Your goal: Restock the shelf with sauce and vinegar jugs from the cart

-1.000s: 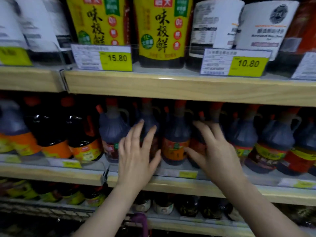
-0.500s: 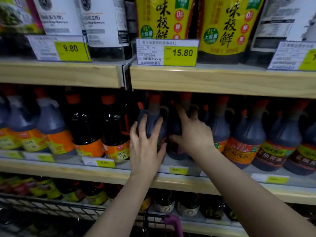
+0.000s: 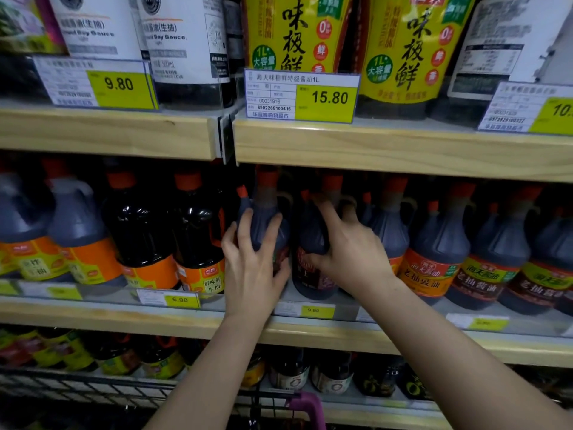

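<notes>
Dark jugs with red caps fill the middle shelf (image 3: 403, 333). My left hand (image 3: 251, 268) lies with spread fingers against the front of one dark jug (image 3: 266, 212) that stands just right of the shelf divider. My right hand (image 3: 347, 246) grips the neighbouring dark jug (image 3: 310, 274), thumb round its left side and fingers up by its neck and handle. Both jugs stand upright on the shelf, close together. The cart (image 3: 124, 389) shows only as wire mesh and a purple handle (image 3: 310, 408) at the bottom.
Left of my hands stand two dark bottles (image 3: 142, 231) with orange labels and greyish jugs (image 3: 77, 231). More dark jugs (image 3: 434, 243) run to the right. The upper shelf holds yellow pouches (image 3: 294, 35), white-labelled bottles and price tags (image 3: 302, 96). Small bottles fill the lower shelf.
The view has swung right to left along the shelf. My hands have moved in from in front of the jugs and now rest on two neighbouring jugs; since half a second ago they have barely shifted.
</notes>
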`<state>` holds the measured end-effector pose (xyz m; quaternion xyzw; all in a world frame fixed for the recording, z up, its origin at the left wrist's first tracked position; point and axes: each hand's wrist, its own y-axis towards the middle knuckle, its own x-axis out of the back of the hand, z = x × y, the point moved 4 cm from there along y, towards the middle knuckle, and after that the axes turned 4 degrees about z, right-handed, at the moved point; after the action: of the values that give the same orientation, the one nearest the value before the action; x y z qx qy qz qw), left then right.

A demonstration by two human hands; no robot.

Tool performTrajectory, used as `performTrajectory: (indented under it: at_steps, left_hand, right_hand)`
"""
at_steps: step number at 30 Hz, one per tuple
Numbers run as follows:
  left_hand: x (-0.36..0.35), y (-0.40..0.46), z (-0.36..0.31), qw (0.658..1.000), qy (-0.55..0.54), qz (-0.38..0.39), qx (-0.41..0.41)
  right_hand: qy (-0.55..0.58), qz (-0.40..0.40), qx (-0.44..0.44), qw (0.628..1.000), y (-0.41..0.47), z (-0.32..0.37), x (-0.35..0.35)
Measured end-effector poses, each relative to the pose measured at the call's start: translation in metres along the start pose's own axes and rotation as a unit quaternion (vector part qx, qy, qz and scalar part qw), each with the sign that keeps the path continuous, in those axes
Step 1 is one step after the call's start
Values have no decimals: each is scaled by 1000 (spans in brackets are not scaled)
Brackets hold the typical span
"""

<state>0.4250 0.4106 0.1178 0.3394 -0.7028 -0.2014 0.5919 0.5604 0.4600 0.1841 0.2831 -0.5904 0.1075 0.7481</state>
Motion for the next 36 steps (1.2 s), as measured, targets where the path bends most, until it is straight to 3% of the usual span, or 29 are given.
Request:
performTrajectory:
  at_steps: [24, 30, 36]
  left_hand:
    - [0, -4, -6, 1000, 12, 3, -7]
    - [10, -1, -8, 999, 34, 9, 7]
    - [42, -5, -6, 999, 23, 24, 10]
  right_hand:
    - [46, -29, 9, 998, -11, 0, -7]
    - [72, -87, 27, 993, -41, -17, 2]
    - [27, -8, 33, 999, -69, -22, 2]
